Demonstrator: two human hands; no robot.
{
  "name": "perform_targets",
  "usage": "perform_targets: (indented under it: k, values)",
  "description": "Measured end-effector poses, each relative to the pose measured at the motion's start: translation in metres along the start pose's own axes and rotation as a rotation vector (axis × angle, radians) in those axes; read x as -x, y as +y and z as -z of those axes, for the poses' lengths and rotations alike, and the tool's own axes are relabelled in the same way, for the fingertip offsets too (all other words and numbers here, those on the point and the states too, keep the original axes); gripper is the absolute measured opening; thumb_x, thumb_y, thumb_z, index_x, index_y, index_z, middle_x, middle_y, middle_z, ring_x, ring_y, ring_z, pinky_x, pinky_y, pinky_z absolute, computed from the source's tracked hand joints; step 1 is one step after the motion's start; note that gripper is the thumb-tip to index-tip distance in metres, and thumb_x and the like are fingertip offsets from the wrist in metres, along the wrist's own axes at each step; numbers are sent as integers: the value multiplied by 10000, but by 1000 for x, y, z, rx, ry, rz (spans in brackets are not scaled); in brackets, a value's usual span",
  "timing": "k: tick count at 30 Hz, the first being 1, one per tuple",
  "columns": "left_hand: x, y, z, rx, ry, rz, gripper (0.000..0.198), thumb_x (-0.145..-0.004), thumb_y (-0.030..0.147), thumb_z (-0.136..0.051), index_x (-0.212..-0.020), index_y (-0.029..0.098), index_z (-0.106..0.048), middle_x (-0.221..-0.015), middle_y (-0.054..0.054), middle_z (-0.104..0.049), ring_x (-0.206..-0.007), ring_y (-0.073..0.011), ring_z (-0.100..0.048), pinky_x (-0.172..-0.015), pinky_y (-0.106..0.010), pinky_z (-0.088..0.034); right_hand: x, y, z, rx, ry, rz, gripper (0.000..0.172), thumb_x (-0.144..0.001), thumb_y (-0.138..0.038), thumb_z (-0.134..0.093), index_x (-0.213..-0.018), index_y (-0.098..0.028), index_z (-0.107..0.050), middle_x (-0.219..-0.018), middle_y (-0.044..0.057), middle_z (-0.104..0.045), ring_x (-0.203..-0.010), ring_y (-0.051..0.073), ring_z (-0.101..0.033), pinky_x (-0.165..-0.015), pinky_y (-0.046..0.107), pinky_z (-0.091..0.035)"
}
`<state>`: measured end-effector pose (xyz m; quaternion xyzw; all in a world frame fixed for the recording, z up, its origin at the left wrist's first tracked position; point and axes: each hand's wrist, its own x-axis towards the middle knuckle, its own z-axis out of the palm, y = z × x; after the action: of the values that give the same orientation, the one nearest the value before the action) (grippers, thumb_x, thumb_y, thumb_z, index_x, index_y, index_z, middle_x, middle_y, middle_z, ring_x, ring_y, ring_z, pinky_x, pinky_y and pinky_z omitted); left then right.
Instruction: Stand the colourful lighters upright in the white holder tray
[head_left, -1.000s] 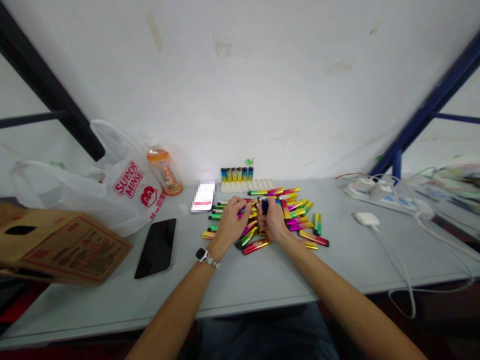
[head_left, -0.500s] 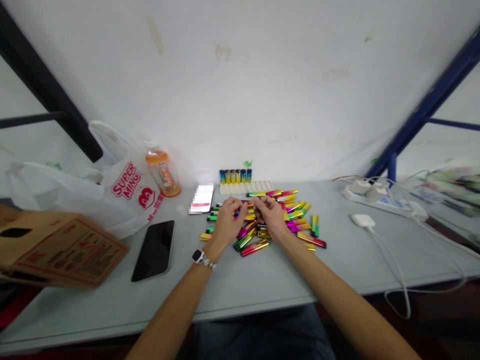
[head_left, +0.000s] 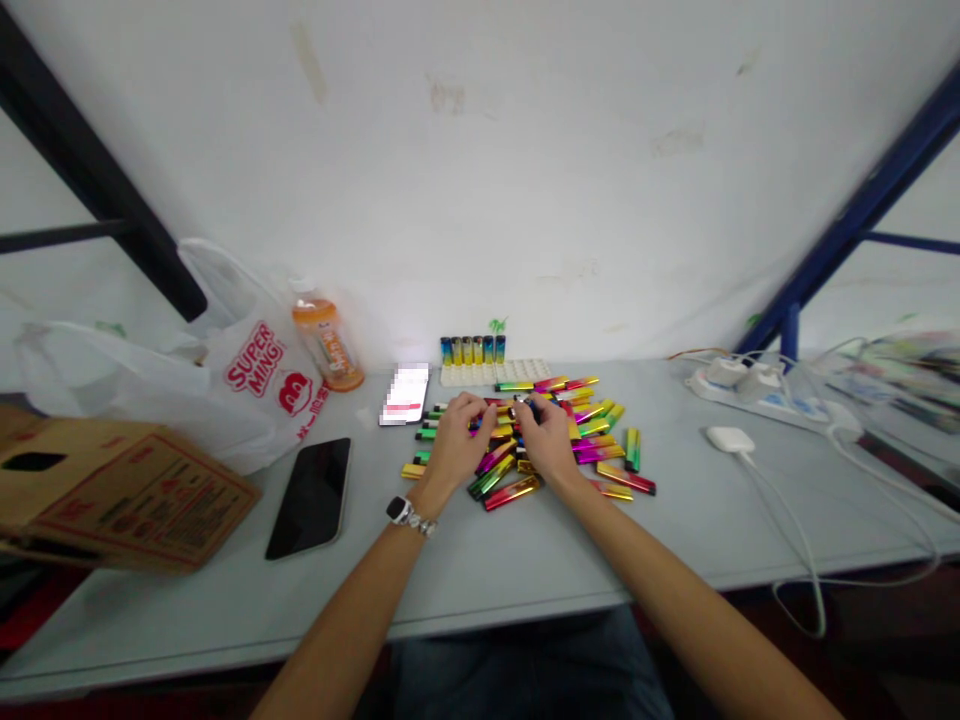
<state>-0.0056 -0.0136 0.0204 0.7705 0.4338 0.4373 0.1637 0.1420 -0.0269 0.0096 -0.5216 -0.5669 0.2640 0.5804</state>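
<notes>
A loose pile of shiny lighters (head_left: 514,492) in red, green, gold and purple lies spread on the grey table. Over its left part, my left hand (head_left: 460,437), with a watch at the wrist, has its fingers curled together; what they pinch is hidden. My right hand (head_left: 550,440) is closed over the middle of the pile, a dark blue lighter end (head_left: 534,408) showing at its fingertips. Behind the pile is a white tray with holes (head_left: 525,372). Several blue-and-yellow lighters (head_left: 478,350) stand upright in a row at its left half.
Left of the pile lie a lit phone (head_left: 405,393) and a dark phone (head_left: 310,498). Farther left are an orange bottle (head_left: 330,345), a white plastic bag (head_left: 225,400) and a cardboard box (head_left: 142,495). On the right are a white charger (head_left: 730,440), its cable and a power strip (head_left: 772,400).
My right hand has shifted slightly, and a dark blue lighter end now shows at its fingertips. My left hand stays nearly in place. The view has moved a little.
</notes>
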Motion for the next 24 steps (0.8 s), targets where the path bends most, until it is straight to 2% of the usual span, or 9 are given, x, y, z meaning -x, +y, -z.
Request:
perform_targets:
  k: [4,9,15,18,20,22,24]
  values:
    - [0,-1,-1,-3,4,-11,321,-961,310,-463,-685,191,-577,-814,-34,-588,-848,-179,-569,-834,-330,-448,0,4,-2,-24,47,3,231,-846,-343,-534,-660,-211,-498,-601,-46,-442,-602,126,-396,-568,246,-306]
    - [-1,-1,-2,-3,4,-8,322,-958,318,-464,-681,194,-572,-816,-36,-592,-854,-180,-572,-839,-331,-450,0,7,-4,-56,24,-12,241,-858,-377,-549,-685,-212,-517,-622,-42,-458,-623,131,-405,-578,241,-326]
    - [0,-1,-1,2,2,-4,299,-947,292,-476,-678,194,-564,-823,-37,-586,-850,-180,-568,-827,-330,-456,-1,3,-6,-187,-51,0,243,-859,-457,-592,-798,-224,-556,-695,-27,-515,-671,140,-457,-605,238,-388]
    - [-1,-2,-1,-4,3,-6,294,-949,295,-477,-692,194,-579,-812,-33,-587,-853,-181,-568,-826,-328,-453,-7,1,-2,-286,-115,21,216,-863,-443,-598,-916,-238,-556,-752,-17,-572,-730,151,-527,-686,257,-442]
    - [-1,-2,0,-6,10,-3,292,-952,295,-475,-706,194,-595,-809,-31,-590,-854,-181,-568,-831,-328,-450,-14,0,3,-245,-133,81,193,-880,-417,-584,-939,-234,-566,-816,0,-604,-807,160,-561,-786,284,-454]
    - [-1,-2,0,-3,14,-2,294,-956,299,-475,-713,193,-603,-812,-30,-593,-856,-179,-568,-835,-328,-447,-26,-2,11,-127,-96,173,176,-871,-391,-602,-929,-225,-607,-903,23,-623,-888,173,-565,-862,308,-438]
    - [-1,-2,0,4,12,-5,304,-958,304,-477,-701,192,-597,-819,-29,-594,-852,-177,-570,-835,-328,-446,-43,-4,18,-10,-43,245,180,-822,-379,-660,-906,-220,-658,-964,40,-634,-894,184,-556,-860,321,-435]
